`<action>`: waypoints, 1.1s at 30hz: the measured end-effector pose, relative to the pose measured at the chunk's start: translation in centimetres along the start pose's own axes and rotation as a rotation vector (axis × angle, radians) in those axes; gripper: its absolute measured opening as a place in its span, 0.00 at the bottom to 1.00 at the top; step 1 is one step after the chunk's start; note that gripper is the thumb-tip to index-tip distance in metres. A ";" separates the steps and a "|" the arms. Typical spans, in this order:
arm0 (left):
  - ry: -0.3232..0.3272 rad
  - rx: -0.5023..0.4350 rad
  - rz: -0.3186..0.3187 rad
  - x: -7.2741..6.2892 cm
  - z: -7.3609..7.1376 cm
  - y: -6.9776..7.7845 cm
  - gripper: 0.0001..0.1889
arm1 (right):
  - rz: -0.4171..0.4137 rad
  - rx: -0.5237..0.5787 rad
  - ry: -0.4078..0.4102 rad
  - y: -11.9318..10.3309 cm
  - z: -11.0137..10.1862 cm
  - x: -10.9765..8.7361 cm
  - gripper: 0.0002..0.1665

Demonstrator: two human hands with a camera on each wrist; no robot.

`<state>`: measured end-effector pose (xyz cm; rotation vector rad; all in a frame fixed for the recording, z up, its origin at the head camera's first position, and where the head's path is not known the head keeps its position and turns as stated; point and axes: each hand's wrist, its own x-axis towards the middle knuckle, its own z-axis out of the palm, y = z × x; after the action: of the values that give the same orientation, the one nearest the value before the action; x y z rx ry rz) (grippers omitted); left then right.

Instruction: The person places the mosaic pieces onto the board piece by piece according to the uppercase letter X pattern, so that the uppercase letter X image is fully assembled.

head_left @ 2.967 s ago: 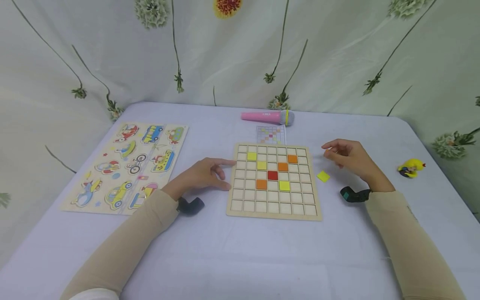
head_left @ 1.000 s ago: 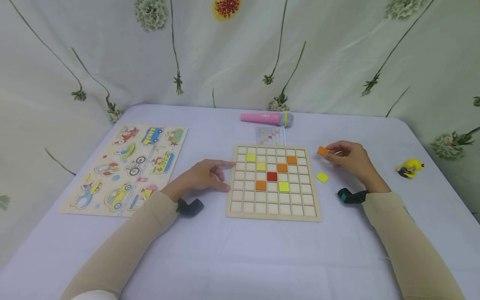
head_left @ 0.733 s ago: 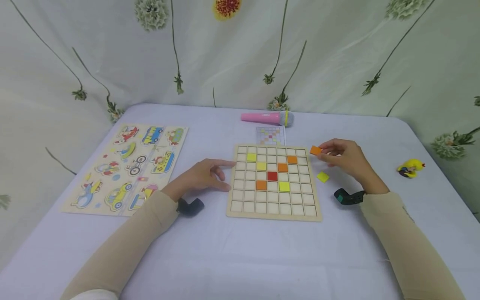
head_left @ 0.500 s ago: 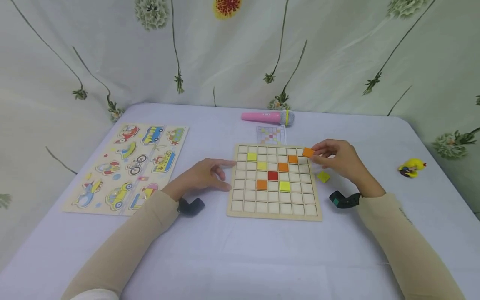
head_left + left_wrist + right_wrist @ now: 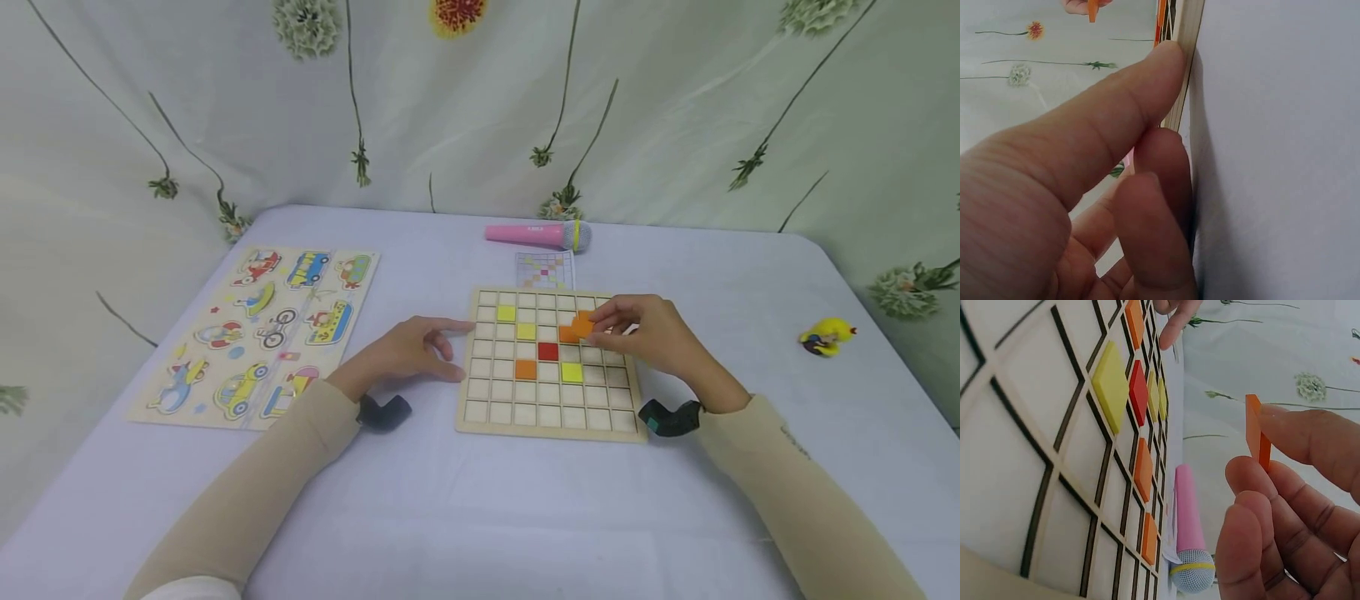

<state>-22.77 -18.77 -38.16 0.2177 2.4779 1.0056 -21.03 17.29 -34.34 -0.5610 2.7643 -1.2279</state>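
My right hand (image 5: 651, 335) pinches an orange square tile (image 5: 1257, 431) between thumb and fingers, raised above the wooden grid board (image 5: 551, 433). In the head view the held tile overlaps the orange tiles in the upper right squares. My left hand (image 5: 411, 348) touches the board's left edge with thumb and index finger, its fingers loosely bent. Set in the grid are a red tile (image 5: 548, 352), several yellow tiles, such as one near the middle (image 5: 572, 372), and orange tiles, one at lower left (image 5: 525, 369). The loose yellow tile right of the board is hidden by my right hand.
A small printed pattern card (image 5: 545, 271) lies behind the board, with a pink toy microphone (image 5: 525, 234) beyond it. To the left lies a vehicle picture puzzle board (image 5: 247, 350). A yellow duck-like figurine (image 5: 827, 337) stands at the right.
My right hand has picked up the orange tile from the table right of the board and carried it left over the grid. The left hand has stayed at the board's edge.
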 end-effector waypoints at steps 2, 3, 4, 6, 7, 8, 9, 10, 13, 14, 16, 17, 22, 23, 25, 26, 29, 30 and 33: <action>0.000 0.000 -0.001 0.0 0.0 0.0 0.44 | -0.017 0.008 -0.010 -0.2 0.3 -0.1 0.15; -0.001 -0.001 0.000 0.0 0.0 0.0 0.44 | -0.024 0.011 -0.015 -0.3 0.4 -0.2 0.14; -0.001 -0.003 0.001 0.0 0.0 0.0 0.44 | -0.032 0.016 -0.023 -0.4 0.5 -0.2 0.14; -0.003 -0.007 0.002 -0.1 0.0 0.1 0.44 | -0.038 0.032 -0.036 -0.6 0.9 -0.3 0.14; -0.004 -0.009 0.003 -0.1 0.0 0.1 0.44 | -0.037 0.038 -0.044 -0.6 1.0 -0.3 0.14; -0.004 -0.009 0.004 -0.1 0.1 0.1 0.44 | -0.036 0.045 -0.051 -0.7 1.2 -0.3 0.14; -0.004 -0.008 0.004 -0.1 0.1 0.1 0.44 | -0.036 0.050 -0.057 -0.8 1.4 -0.4 0.15; -0.005 -0.006 0.003 -0.1 0.1 0.2 0.44 | -0.035 0.057 -0.064 -0.9 1.6 -0.4 0.15; -0.005 -0.002 0.002 -0.1 0.1 0.2 0.44 | -0.024 0.067 -0.085 -1.1 2.2 -0.4 0.15; -0.006 0.001 0.001 -0.1 0.1 0.2 0.44 | -0.017 0.075 -0.093 -1.2 2.4 -0.4 0.16; -0.008 0.000 -0.002 -0.1 0.1 0.2 0.44 | -0.007 0.090 -0.109 -1.3 2.8 -0.4 0.16; -0.008 -0.001 -0.002 -0.1 0.1 0.2 0.44 | -0.004 0.095 -0.117 -1.3 2.9 -0.3 0.16; -0.010 0.004 -0.004 -0.1 0.1 0.3 0.44 | -0.035 0.123 -0.163 -1.6 3.8 -0.3 0.14; -0.010 0.007 -0.005 -0.1 0.1 0.3 0.44 | -0.044 0.123 -0.173 -1.8 4.0 -0.3 0.14; -0.008 0.012 -0.003 -0.2 0.0 0.4 0.44 | -0.059 0.122 -0.191 -2.0 4.3 -0.2 0.13; -0.007 0.013 -0.002 -0.2 0.0 0.4 0.44 | -0.062 0.123 -0.199 -2.1 4.5 -0.2 0.13; -0.005 0.014 0.009 -0.2 -0.1 0.3 0.43 | -0.078 0.116 -0.210 -2.5 5.1 -0.1 0.12; -0.006 0.015 0.011 -0.2 -0.1 0.2 0.43 | -0.081 0.109 -0.213 -2.5 5.3 0.0 0.11; -0.006 0.014 0.004 -0.2 -0.1 0.2 0.43 | -0.090 0.077 -0.222 -3.0 6.0 0.1 0.11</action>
<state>-22.63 -18.72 -37.88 0.2297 2.4804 0.9878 -19.00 11.22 -36.22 -0.7707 2.5224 -1.2021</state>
